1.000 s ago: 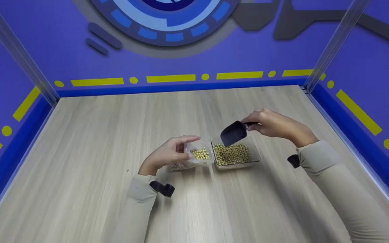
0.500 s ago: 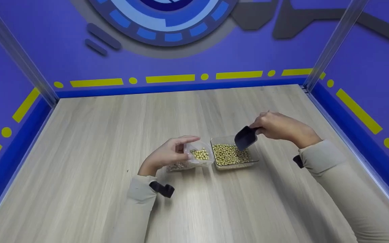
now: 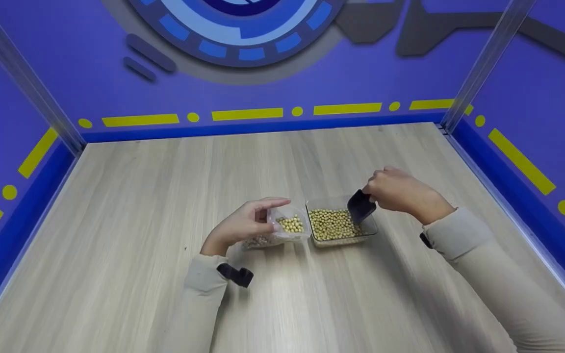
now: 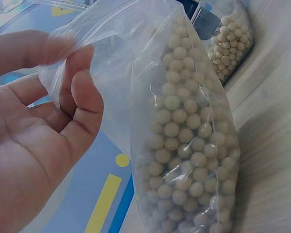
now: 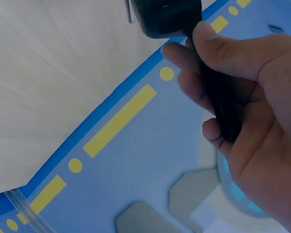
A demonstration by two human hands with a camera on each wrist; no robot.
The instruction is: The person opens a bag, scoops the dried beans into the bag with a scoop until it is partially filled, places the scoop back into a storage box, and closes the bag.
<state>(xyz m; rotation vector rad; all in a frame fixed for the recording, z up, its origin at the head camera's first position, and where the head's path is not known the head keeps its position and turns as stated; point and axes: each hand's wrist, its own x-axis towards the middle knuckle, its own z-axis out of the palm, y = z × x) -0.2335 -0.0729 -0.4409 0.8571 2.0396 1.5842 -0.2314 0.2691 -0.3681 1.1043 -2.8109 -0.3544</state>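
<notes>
My left hand (image 3: 243,225) pinches the upper edge of a clear plastic zip bag (image 4: 184,126), whose mouth gapes toward the right in the head view. Round, pale yellow soybeans (image 4: 179,145) fill much of the bag. Right beside the bag's mouth stands a clear rectangular container (image 3: 344,241) holding a layer of the same soybeans (image 3: 331,223). With my right hand (image 3: 400,192) I grip the handle of a black scoop (image 3: 361,206). The scoop's blade points down, its tip at the soybeans in the container's right part. Fingers wrap round the handle in the right wrist view.
Bag and container stand side by side on a light wood-grain table (image 3: 165,196). Blue panels (image 3: 263,98) with yellow markings enclose the table at the back and both sides. A tiny dark speck (image 3: 185,248) lies left of the left hand.
My right hand has moved the scoop rightward and down from above the container's left-middle to its right part, tilting the blade steeper. The left hand and bag have stayed put.
</notes>
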